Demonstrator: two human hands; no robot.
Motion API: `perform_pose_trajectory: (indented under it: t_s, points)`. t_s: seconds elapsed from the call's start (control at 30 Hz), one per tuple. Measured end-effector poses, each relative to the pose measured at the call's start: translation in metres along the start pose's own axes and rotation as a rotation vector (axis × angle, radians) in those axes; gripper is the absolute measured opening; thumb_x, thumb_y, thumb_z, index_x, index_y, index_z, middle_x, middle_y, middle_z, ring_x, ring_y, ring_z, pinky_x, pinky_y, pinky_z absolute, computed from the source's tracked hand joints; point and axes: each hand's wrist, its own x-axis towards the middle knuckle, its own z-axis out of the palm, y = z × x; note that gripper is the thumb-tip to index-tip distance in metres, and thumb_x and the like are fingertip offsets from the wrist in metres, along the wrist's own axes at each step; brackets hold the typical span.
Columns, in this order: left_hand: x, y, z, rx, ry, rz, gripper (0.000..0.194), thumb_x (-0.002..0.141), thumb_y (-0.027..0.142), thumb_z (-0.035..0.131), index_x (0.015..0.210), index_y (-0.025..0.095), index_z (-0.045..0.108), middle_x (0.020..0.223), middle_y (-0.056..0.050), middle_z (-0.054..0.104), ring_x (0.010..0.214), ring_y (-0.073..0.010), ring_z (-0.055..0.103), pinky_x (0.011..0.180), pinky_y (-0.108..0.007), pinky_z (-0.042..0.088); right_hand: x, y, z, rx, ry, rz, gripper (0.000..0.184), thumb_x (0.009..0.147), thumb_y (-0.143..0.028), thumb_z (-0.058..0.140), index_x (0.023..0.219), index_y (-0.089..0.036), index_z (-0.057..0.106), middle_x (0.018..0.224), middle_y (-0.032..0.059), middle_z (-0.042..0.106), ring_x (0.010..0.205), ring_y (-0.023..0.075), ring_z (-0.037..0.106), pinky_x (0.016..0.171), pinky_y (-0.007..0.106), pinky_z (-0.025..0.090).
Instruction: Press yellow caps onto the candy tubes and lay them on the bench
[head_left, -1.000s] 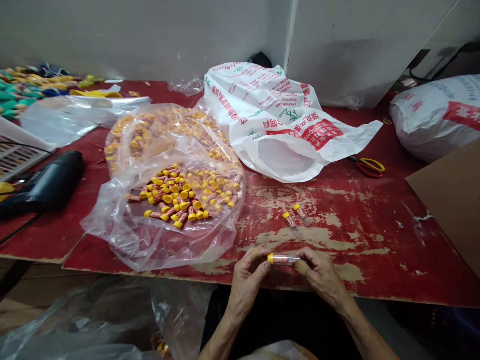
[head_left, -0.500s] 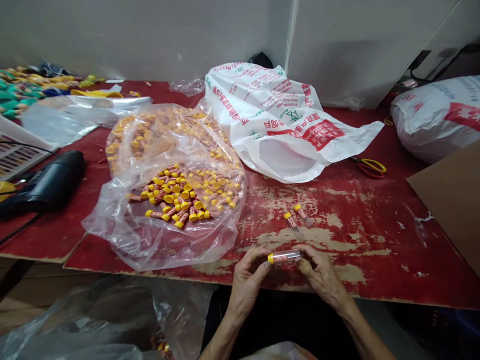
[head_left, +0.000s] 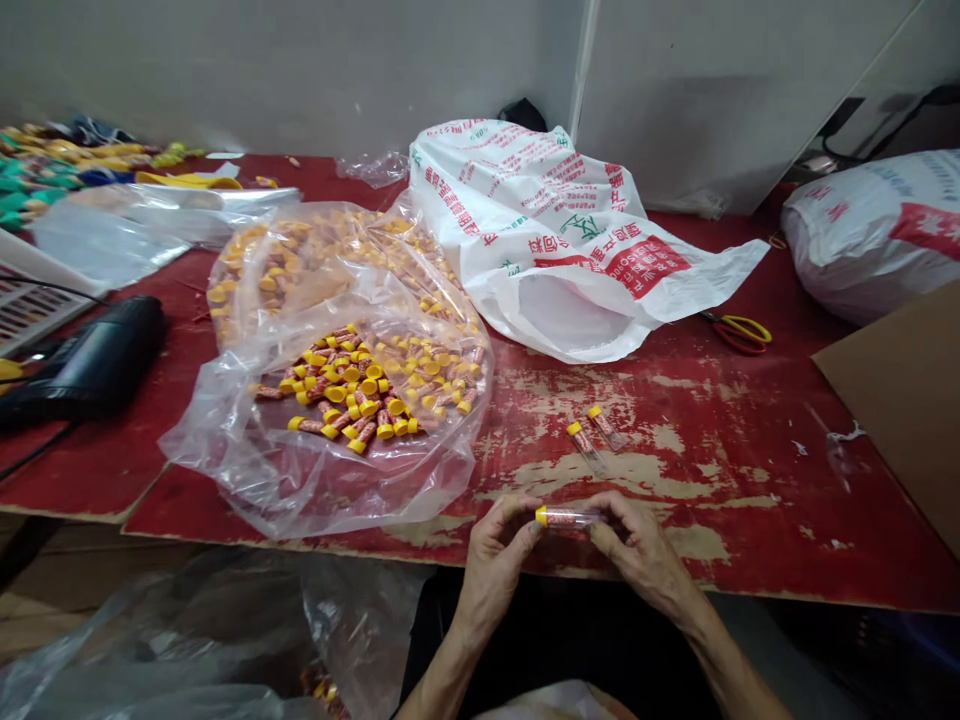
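Between my two hands, just above the table's front edge, lies a small clear tube [head_left: 570, 517] with a yellow cap and reddish contents, held sideways. My left hand [head_left: 501, 540] pinches the capped end. The clear end is gripped between thumb and fingers of my right hand [head_left: 634, 545]. Two similar yellow-capped tubes, one [head_left: 585, 446] nearer and another [head_left: 606, 427] beside it, lie on the table beyond my hands. To the left, a clear plastic bag [head_left: 225, 440] lies open, with many yellow-capped pieces [head_left: 360, 385] in its mouth and more inside.
A white printed sack [head_left: 555, 220] lies behind on the red table [head_left: 750, 450]. Scissors [head_left: 739, 332] rest right of it. A cardboard box [head_left: 907, 400] and a full sack [head_left: 874, 235] stand at right. A black cylindrical tool [head_left: 97, 355] with a cord lies at left.
The reddish contents now reach further toward the clear end of the tube. My right fingers have shifted slightly on that end; my left hand stays on the cap.
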Motion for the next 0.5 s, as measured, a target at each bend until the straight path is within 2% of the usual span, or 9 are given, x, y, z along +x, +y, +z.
perform_pose_trajectory:
  t_s: [0.07,0.1,0.17,0.23,0.3,0.37,0.43,0.5]
  points:
    - [0.0003,0.0001,0.0005,0.006,0.005,0.0,0.024,0.071,0.035,0.071,0.088,0.019,0.071,0.083,-0.004,0.064,0.079,-0.019,0.06,0.073,-0.029,0.049,0.0008,-0.0001,-0.0001,-0.024,-0.007,-0.014,0.041,0.092,-0.047,0.037,0.081,-0.018,0.064,0.067,0.0016,0.058,0.065,0.0167,0.054,0.062,0.025,0.042]
    - [0.0004,0.0001,0.0006,0.008,0.007,-0.001,0.024,0.071,0.035,0.071,0.088,0.018,0.071,0.083,-0.005,0.064,0.079,-0.019,0.059,0.073,-0.029,0.049,0.0011,0.0001,-0.0001,-0.033,0.004,-0.016,0.045,0.093,-0.048,0.034,0.081,-0.018,0.065,0.065,0.0016,0.057,0.064,0.017,0.054,0.062,0.026,0.042]
    - [0.0006,0.0002,0.0005,0.006,0.013,-0.004,0.024,0.07,0.035,0.072,0.088,0.018,0.071,0.083,-0.004,0.064,0.079,-0.0188,0.059,0.072,-0.028,0.049,0.0009,0.0004,0.0,-0.044,0.03,-0.006,0.042,0.092,-0.048,0.036,0.094,-0.018,0.065,0.069,0.0019,0.059,0.064,0.0172,0.054,0.06,0.026,0.042]
    - [0.0006,0.0001,0.0002,-0.002,0.015,-0.012,0.024,0.071,0.035,0.072,0.088,0.019,0.071,0.083,-0.004,0.064,0.078,-0.0186,0.06,0.072,-0.028,0.049,-0.0002,0.0001,-0.0004,-0.035,0.041,0.013,0.039,0.089,-0.045,0.044,0.113,-0.018,0.058,0.079,0.0028,0.061,0.067,0.0169,0.054,0.059,0.025,0.042]
    - [0.0006,-0.0002,0.0,-0.009,0.017,-0.016,0.024,0.071,0.035,0.072,0.088,0.019,0.071,0.083,-0.004,0.065,0.078,-0.0184,0.06,0.073,-0.028,0.048,-0.0011,-0.0004,-0.0006,-0.021,0.023,0.019,0.037,0.088,-0.043,0.047,0.115,-0.019,0.056,0.084,0.0032,0.062,0.069,0.0163,0.054,0.059,0.024,0.041]
    - [0.0008,-0.0008,-0.0001,-0.011,0.021,-0.012,0.023,0.071,0.035,0.072,0.088,0.019,0.071,0.085,-0.004,0.065,0.079,-0.0183,0.059,0.074,-0.028,0.048,-0.0008,-0.0003,0.0001,-0.021,0.005,0.016,0.032,0.09,-0.044,0.043,0.096,-0.018,0.06,0.076,0.0022,0.06,0.066,0.0154,0.052,0.059,0.024,0.039]
    - [0.001,-0.0013,0.0,-0.004,0.023,0.004,0.022,0.07,0.034,0.072,0.087,0.019,0.072,0.085,-0.004,0.064,0.081,-0.0181,0.059,0.076,-0.028,0.047,0.0007,0.0004,0.0019,-0.043,0.022,0.015,0.041,0.092,-0.049,0.038,0.076,-0.018,0.058,0.065,0.0006,0.055,0.061,0.0144,0.049,0.057,0.024,0.037]
    - [0.0013,-0.0012,-0.0001,0.007,0.03,0.032,0.02,0.07,0.033,0.073,0.085,0.02,0.073,0.086,-0.004,0.064,0.084,-0.0182,0.058,0.079,-0.028,0.046,0.0028,0.0015,0.0044,-0.062,0.061,0.015,0.049,0.092,-0.053,0.033,0.065,-0.018,0.053,0.059,-0.0005,0.049,0.057,0.0136,0.045,0.055,0.024,0.035]
